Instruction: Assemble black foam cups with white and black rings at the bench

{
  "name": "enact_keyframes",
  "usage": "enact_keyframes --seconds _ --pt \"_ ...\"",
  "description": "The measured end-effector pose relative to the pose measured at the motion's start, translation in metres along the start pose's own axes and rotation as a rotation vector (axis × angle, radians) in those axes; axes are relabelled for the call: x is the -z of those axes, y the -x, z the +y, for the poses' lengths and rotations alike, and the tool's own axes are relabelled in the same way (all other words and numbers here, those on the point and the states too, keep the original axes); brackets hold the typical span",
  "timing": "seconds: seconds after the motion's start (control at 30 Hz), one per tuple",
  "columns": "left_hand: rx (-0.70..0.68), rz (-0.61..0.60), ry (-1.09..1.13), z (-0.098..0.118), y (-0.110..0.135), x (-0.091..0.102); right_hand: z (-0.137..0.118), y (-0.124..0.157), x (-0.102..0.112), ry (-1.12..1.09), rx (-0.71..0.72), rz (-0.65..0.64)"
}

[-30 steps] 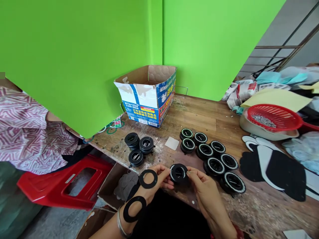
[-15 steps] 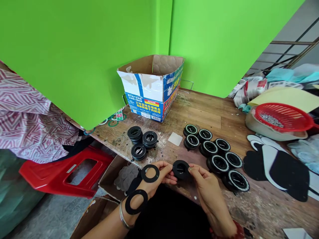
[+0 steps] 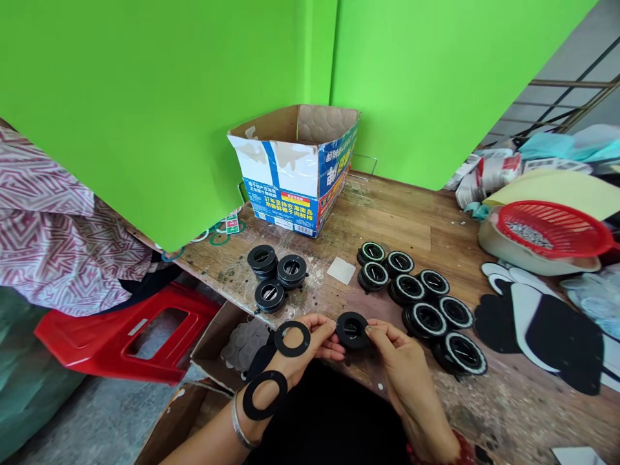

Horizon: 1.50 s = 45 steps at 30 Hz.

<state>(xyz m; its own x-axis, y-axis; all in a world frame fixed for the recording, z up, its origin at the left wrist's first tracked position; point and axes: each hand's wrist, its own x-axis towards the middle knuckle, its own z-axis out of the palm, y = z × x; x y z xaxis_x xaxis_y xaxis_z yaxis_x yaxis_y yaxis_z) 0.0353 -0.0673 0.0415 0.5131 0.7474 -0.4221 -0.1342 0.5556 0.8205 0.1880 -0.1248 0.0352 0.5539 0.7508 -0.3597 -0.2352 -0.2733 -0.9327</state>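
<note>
Both my hands pinch one black round disc part at the near edge of the wooden table. My left hand grips its left side, and my right hand grips its right side. Two flat black rings are stuck on the back of my left hand and on my wrist. To the right lies a row of several black discs with white rims. Three all-black discs sit to the left.
An open cardboard box stands at the back. A red basket rests in a bowl at the right, beside black and white cut-out shapes. A red stool and another person's patterned sleeve are at the left.
The white rim seen on the held disc a second ago is now covered in black. My hands have stayed on the disc; the camera view shifted slightly.
</note>
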Motion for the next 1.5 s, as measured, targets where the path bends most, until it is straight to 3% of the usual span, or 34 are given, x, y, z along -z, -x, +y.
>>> enact_keyframes --seconds 0.17,0.3,0.4,0.5,0.57,0.7,0.87,0.93,1.0,1.23,1.37,1.5 --pt "-0.011 -0.001 -0.043 -0.002 0.0 0.001 -0.002 0.001 -0.002 0.008 -0.025 0.01" --pt "-0.008 0.007 -0.064 0.003 0.001 -0.003 0.001 0.001 -0.001 0.078 0.052 0.017" --pt "-0.04 0.02 -0.089 0.005 0.0 -0.006 0.001 0.002 -0.001 0.245 0.229 0.001" --pt "-0.041 0.029 -0.094 0.006 -0.002 -0.008 -0.003 0.005 -0.001 0.549 0.506 0.014" --pt "-0.022 0.02 -0.104 0.006 -0.004 -0.008 -0.007 0.006 0.0 0.762 0.594 0.015" --pt "-0.001 0.004 -0.122 0.008 -0.004 -0.007 -0.014 0.0 0.007 0.932 0.466 -0.065" --pt "0.036 -0.016 -0.128 0.013 -0.005 -0.007 -0.018 -0.016 0.012 0.54 0.029 -0.363" --pt "0.045 -0.037 -0.143 0.016 -0.008 -0.009 -0.019 -0.025 0.009 0.417 -0.085 -0.446" --pt "0.047 -0.046 -0.174 0.018 -0.012 -0.011 -0.019 -0.033 0.004 0.386 -0.093 -0.465" --pt "0.0 0.016 -0.203 0.012 -0.015 -0.025 -0.016 -0.041 -0.009 0.463 0.082 -0.398" --pt "-0.052 0.042 -0.208 0.021 0.007 0.0 -0.011 -0.032 0.005 0.375 0.131 -0.353" --pt "-0.153 0.359 -0.221 0.055 0.032 0.048 -0.015 -0.036 0.022 0.472 0.387 -0.128"
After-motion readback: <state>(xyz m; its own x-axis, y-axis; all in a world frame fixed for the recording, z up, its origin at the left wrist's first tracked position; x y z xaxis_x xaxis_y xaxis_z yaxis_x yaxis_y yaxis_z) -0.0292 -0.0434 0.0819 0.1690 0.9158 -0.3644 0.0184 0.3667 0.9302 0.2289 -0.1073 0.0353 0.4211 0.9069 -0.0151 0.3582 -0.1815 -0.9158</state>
